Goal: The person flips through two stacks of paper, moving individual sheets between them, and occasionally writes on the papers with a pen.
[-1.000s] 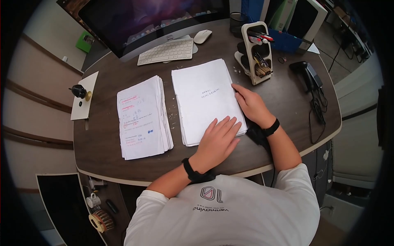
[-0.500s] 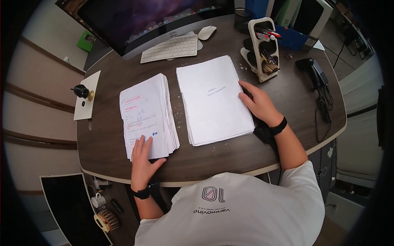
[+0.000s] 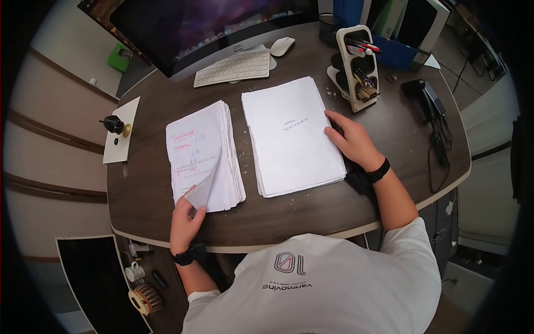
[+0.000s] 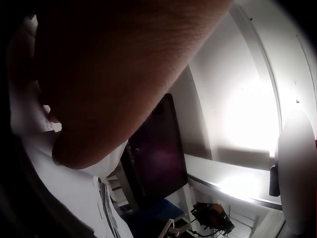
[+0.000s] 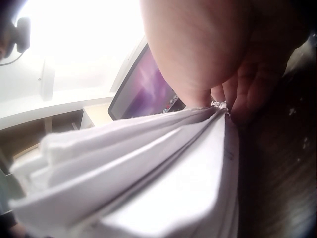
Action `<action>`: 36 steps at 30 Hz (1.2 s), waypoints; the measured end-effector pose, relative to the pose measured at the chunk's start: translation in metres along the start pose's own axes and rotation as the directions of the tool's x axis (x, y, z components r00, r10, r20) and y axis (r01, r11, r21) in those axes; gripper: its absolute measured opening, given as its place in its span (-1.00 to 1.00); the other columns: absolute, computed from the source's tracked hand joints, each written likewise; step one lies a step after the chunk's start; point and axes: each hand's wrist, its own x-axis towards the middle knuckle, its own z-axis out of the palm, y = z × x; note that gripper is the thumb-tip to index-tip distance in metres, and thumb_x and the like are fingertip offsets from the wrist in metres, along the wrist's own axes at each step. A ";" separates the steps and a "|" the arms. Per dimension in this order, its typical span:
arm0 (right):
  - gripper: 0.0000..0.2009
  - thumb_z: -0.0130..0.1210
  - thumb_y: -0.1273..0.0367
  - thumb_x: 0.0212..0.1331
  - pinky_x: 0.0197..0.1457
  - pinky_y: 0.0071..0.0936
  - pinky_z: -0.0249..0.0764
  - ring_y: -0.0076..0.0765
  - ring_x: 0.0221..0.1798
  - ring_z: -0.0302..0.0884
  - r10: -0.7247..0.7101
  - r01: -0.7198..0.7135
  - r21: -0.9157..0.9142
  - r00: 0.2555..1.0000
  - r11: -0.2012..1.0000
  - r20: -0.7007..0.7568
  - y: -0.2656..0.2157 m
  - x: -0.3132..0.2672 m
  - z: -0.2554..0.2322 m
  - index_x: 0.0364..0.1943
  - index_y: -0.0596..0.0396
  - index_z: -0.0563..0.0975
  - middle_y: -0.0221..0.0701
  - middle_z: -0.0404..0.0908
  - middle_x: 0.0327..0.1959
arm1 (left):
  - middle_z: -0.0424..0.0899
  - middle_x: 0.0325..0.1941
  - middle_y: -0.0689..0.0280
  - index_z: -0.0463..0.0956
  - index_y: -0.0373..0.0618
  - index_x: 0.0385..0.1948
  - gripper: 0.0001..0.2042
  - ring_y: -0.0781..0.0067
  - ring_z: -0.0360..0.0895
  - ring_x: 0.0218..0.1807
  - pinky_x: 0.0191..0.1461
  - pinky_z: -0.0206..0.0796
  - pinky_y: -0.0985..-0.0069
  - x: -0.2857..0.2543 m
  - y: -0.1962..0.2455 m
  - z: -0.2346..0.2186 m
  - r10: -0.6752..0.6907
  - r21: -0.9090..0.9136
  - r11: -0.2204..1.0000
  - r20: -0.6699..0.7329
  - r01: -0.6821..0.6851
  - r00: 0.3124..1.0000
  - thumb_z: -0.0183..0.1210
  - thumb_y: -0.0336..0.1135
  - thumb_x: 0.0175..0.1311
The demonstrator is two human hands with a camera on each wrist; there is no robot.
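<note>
Two thick stacks of paper lie side by side on the desk in the head view. The left stack has a written top sheet with pink marks; its near corner is folded up. My left hand pinches that raised corner between thumb and fingers. A mostly blank page with two handwritten lines tops the right stack. Its right edge is gripped by my right hand, thumb over the top and fingers along the side. The right wrist view shows the sheets fanning apart below the hand.
A keyboard, a mouse and a monitor are at the back. Right of the stacks stands a pen holder. A black corded device lies farther right, and a white board with a black knob sits far left.
My left hand has moved from the right stack to the left stack and lifted its top sheet's near corner. My right hand stays at the right stack's edge.
</note>
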 end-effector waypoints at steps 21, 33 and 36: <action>-0.51 0.26 0.27 0.39 0.05 -0.16 0.62 0.09 -0.10 0.72 -0.029 0.029 -0.006 1.000 1.000 0.002 0.003 0.000 0.000 0.34 0.18 0.56 0.00 0.75 -0.02 | 0.41 0.59 -0.01 0.35 -0.23 0.52 -0.27 -0.14 0.28 0.64 0.66 0.04 -0.14 0.046 0.171 0.140 0.641 0.485 0.663 0.028 -0.571 0.767 0.07 -0.65 0.17; -0.61 0.13 0.40 0.50 0.15 -0.18 0.62 0.13 0.07 0.74 -0.121 0.120 -0.027 0.992 0.992 -0.038 0.014 0.001 0.006 0.34 0.19 0.55 0.01 0.74 0.10 | 0.46 0.53 -0.01 0.36 -0.27 0.48 -0.35 -0.17 0.33 0.58 0.61 0.05 -0.25 0.064 0.170 0.210 0.653 0.464 0.602 0.183 -0.650 0.735 0.19 -0.53 0.27; -0.64 0.06 0.42 0.55 0.21 -0.17 0.60 0.17 0.15 0.72 -0.038 0.038 0.018 0.999 0.999 0.000 0.009 0.002 0.006 0.34 0.20 0.55 0.02 0.73 0.14 | 0.45 0.54 0.01 0.36 -0.24 0.48 -0.34 -0.16 0.32 0.58 0.62 0.03 -0.26 0.066 0.169 0.211 0.666 0.456 0.595 0.180 -0.662 0.724 0.21 -0.53 0.26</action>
